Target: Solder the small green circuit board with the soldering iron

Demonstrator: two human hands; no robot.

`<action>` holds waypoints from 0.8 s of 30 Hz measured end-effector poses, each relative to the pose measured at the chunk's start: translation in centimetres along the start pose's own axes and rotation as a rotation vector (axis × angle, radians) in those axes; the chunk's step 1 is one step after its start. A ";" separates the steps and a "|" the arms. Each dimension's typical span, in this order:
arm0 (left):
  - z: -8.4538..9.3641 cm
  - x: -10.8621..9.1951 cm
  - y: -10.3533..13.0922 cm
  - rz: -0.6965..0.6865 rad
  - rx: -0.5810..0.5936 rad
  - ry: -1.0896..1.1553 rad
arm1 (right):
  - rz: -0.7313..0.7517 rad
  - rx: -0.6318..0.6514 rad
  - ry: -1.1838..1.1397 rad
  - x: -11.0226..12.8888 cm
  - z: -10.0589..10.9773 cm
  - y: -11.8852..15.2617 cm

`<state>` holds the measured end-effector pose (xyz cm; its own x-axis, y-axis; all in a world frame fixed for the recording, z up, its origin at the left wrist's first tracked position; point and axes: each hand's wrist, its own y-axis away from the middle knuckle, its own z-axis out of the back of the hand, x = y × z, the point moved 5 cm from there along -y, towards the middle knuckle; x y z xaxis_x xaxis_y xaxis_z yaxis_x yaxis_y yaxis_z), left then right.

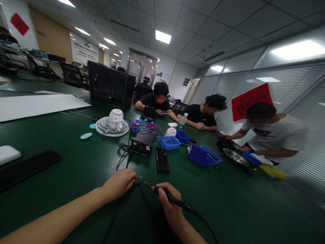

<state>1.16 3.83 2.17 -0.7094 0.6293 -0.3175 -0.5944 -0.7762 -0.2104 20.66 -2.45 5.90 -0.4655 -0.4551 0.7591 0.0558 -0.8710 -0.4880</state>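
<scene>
Held like a pen in my right hand (170, 203) is a black-handled soldering iron (162, 194), its cord trailing down to the right. The metal tip reaches left to a small green circuit board (138, 178); whether it touches is too small to tell. My left hand (122, 183) pinches the board at its near left side, with reddish wire by the fingertips. Beyond my hands stands a black soldering station box (142, 143). Right of that box lies a black stand (161, 159) with a round holder on it.
A white fan housing (111, 127) lies at the back left. Behind the black box, a blue tray (143, 126) holds boards and red wires. More blue bins (169, 143) and a water bottle (182, 121) stand to the right. Several people sit across the green table (83, 189).
</scene>
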 end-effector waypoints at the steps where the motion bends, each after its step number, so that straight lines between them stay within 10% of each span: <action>1: 0.0 0.0 0.0 0.001 0.001 -0.003 | -0.002 -0.003 0.000 -0.1 0.0 0.0; 24: -0.2 0.2 -0.1 -0.015 -0.009 0.018 | 0.004 0.036 0.025 -0.4 -0.3 0.0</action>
<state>1.16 3.98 1.93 -0.6938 0.6399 -0.3305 -0.6014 -0.7672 -0.2230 20.61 -2.20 5.50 -0.4870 -0.4543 0.7460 0.0890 -0.8754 -0.4751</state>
